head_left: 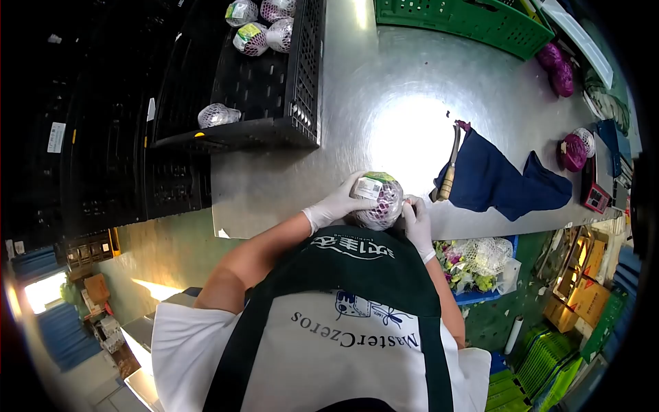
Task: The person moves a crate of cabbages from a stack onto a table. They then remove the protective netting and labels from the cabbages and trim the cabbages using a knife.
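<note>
The cabbage (386, 211) is just in front of your apron (353, 248), over the near edge of the table (288, 182). Your left hand (338, 206) has hold of it, fingers spread wide around its side and thumb across the front. Your right hand (417, 225) is at its other side, fingers bent and close together; you cannot tell here whether they pinch the net or only rest against it.

As for progress, this cabbage already has its net and a green-and-white label (368, 188). Five netted ones lie in the black crate (305, 75): four at the far end, one (217, 115) near the front. On the right, bare purple heads (557, 69) and another (572, 152) by the scale (596, 198) show no net of their own, so they look unfinished.

The table is shiny metal with strong glare in the middle. A knife (449, 168) lies along the edge of a dark blue cloth (491, 175), and a green crate (439, 20) stands at the far side. Below to the right, a blue bin (473, 297) holds leaves and netting above a green floor (491, 329), with cardboard boxes (589, 309) beyond.
</note>
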Motion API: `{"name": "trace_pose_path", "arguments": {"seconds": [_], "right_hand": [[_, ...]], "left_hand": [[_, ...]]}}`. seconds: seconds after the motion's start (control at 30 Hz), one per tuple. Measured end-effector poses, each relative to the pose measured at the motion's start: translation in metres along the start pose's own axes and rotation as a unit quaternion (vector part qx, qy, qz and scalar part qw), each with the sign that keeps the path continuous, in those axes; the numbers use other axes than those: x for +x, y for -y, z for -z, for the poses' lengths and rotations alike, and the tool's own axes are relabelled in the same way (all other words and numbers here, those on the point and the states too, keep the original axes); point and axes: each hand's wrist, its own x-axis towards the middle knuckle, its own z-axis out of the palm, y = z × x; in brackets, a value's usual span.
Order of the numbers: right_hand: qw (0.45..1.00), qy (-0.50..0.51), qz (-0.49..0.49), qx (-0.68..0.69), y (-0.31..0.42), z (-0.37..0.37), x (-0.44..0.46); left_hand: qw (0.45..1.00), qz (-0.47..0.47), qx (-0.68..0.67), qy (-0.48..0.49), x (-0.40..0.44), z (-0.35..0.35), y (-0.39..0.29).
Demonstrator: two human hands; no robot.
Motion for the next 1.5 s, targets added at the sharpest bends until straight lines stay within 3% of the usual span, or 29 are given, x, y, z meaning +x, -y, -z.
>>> {"name": "trace_pose_path", "arguments": {"seconds": [0.1,0.13,0.23,0.27,0.37,0.4,0.5,0.53,0.67,0.77,0.9,1.17,1.37,1.5], "right_hand": [[0.997,0.034,-0.035,0.062,0.025,0.007,0.004],[0.999,0.039,-0.009,0.021,0.036,0.007,0.006],[0.998,0.021,-0.005,0.052,0.052,-0.005,0.012],[0.998,0.03,-0.003,0.064,0.058,-0.01,0.013],[0.991,0.022,0.128,-0.025,0.052,-0.019,0.016],[0.996,0.05,0.063,0.042,0.048,-0.019,0.018],[0.994,0.024,0.02,0.107,0.054,-0.016,0.019],[0.994,0.006,0.05,0.092,0.049,-0.015,0.022],[0.994,0.013,-0.064,0.09,0.063,-0.002,0.032],[0.986,0.074,-0.117,0.094,0.061,0.007,0.034],[0.985,0.109,-0.127,0.036,0.073,0.009,0.026],[0.977,0.13,-0.152,0.073,0.066,0.01,0.014],[0.946,0.179,-0.231,0.138,0.06,0.018,0.016],[0.97,0.133,-0.188,0.081,0.056,0.012,0.01]], "left_hand": [[0.995,-0.091,0.023,-0.017,-0.008,-0.002,-0.012],[0.987,-0.146,0.054,-0.035,-0.009,-0.003,-0.014],[0.897,-0.248,0.341,-0.134,-0.016,-0.004,-0.033],[0.875,-0.267,0.37,-0.164,-0.013,-0.002,-0.029],[0.857,-0.243,0.404,-0.207,-0.007,0.002,-0.021],[0.853,-0.242,0.414,-0.204,-0.007,0.003,-0.021],[0.846,-0.24,0.433,-0.198,-0.008,0.003,-0.021],[0.846,-0.239,0.435,-0.196,-0.007,0.002,-0.023],[0.839,-0.259,0.447,-0.172,-0.011,0.005,-0.025],[0.871,-0.214,0.432,-0.097,-0.019,0.012,-0.033],[0.863,-0.234,0.446,-0.043,-0.018,0.01,-0.04],[0.831,-0.221,0.51,0.03,-0.021,0.005,-0.044],[0.829,-0.229,0.504,0.081,-0.012,-0.004,-0.036],[0.823,-0.228,0.515,0.078,-0.012,-0.007,-0.039]]}}
